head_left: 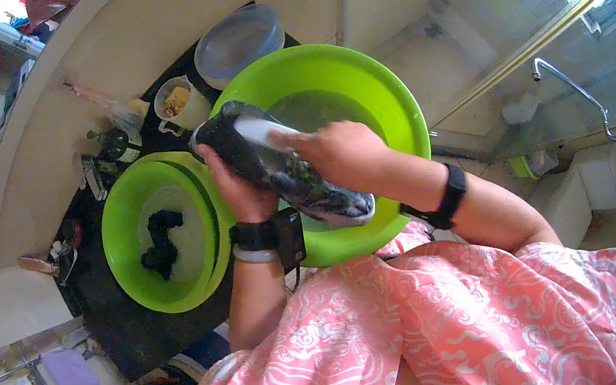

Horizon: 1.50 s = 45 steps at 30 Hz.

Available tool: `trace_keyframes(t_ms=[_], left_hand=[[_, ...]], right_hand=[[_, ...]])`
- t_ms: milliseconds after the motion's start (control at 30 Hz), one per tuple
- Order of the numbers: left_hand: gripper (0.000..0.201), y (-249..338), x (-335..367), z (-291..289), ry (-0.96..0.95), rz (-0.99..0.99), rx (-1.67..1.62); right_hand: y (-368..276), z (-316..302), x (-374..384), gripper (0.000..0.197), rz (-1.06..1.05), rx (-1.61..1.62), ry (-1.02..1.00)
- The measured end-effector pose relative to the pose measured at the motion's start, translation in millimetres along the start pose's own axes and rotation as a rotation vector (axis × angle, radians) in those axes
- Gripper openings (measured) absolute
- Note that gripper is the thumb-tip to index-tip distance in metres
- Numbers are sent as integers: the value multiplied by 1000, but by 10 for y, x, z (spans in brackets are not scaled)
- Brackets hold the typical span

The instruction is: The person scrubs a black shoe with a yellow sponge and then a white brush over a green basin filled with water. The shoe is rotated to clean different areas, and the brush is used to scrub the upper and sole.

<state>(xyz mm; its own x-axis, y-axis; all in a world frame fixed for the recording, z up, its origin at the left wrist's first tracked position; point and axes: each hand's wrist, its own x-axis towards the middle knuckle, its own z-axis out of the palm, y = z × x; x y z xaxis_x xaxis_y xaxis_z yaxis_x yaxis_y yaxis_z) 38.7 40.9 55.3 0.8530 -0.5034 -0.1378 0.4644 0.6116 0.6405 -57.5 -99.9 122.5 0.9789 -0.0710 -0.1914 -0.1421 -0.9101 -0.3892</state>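
Observation:
My left hand (243, 189) is closed around the side of a dark shoe (236, 156) with pale patches and a light sole edge. The shoe lies aslant above a large green basin (411, 112) with water in it. My right hand (348, 151) is curled over the upper side of the shoe, its fingers at a whitish part. Whether that hand grips a small thing is hidden by the fingers. To the left stands a smaller green basin (118, 246), with a limp black thing (161, 247) lying in shallow water; it looks like a sock or cloth.
Behind the basins are a white mug (194, 114) with something yellow-brown inside and a clear plastic tub (239, 44). A dark bottle (117, 146) stands at the left. The basins rest on a black surface (123, 336). A metal spout (591, 93) sticks out at right.

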Motion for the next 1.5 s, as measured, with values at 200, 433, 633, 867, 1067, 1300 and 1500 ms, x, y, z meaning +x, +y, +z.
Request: trace_keyframes(t_ms=[200,433,633,867,1067,1300,1500], left_hand=[[63,-46,21,113,-29,-44,21],[69,-163,50,216,-161,-102,42],[67,-102,101,171,-162,-158,-37],[65,-95,100,123,-199,-165,24],[62,-65,93,194,-133,-145,6],[47,-84,96,69,-19,-8,83],[38,72,50,21,24,23,-4]], right_hand=[[172,-108,-131,52,-177,-287,105],[342,-616,500,30,-370,-620,218],[370,-511,86,41,113,22,-143],[404,-424,-11,48,-85,-34,-2],[276,-392,72,43,-26,-60,56],[582,-185,-574,44,124,137,-182],[700,284,-772,54,234,841,355]])
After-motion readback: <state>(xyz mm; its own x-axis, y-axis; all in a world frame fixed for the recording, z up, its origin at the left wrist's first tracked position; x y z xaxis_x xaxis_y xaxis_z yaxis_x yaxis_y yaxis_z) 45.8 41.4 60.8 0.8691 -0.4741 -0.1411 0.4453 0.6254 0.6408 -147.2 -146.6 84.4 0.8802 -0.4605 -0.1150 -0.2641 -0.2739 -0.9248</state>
